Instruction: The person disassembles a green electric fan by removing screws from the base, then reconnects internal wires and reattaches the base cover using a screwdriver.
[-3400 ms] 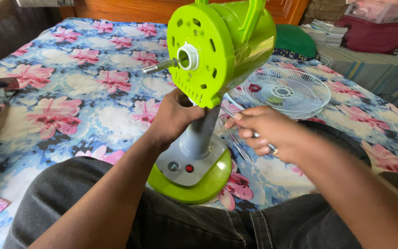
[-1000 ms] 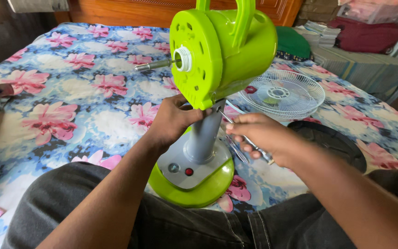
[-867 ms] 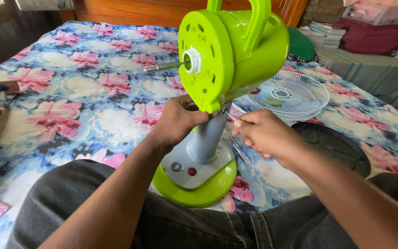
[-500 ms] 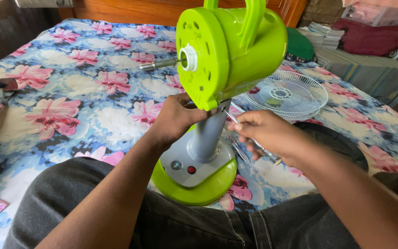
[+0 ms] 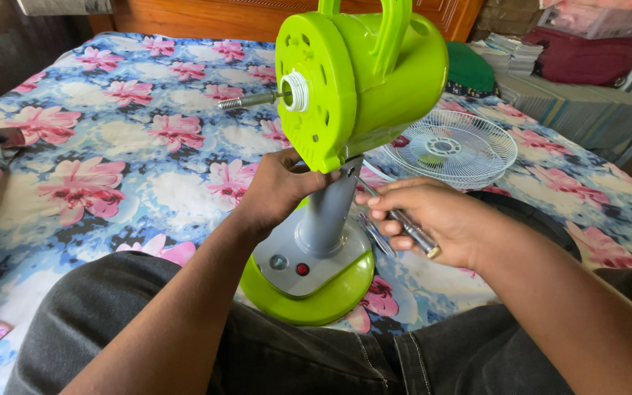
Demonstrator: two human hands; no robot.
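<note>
The left hand (image 5: 276,192) is gripping the grey neck of the green fan body (image 5: 352,88), standing at the near edge of the floral bed (image 5: 96,146). The right hand (image 5: 440,219) is clasping a screwdriver (image 5: 396,217), tip angled up under the housing. It should probably be kept square to the screw while the neck is steadied.

Bedroom clutter around the work

A white wire grille (image 5: 453,146) lies on the flowered bedsheet (image 5: 111,146) at two o'clock; a green cushion (image 5: 471,69) and stacked books (image 5: 510,55) sit beyond it.
</note>
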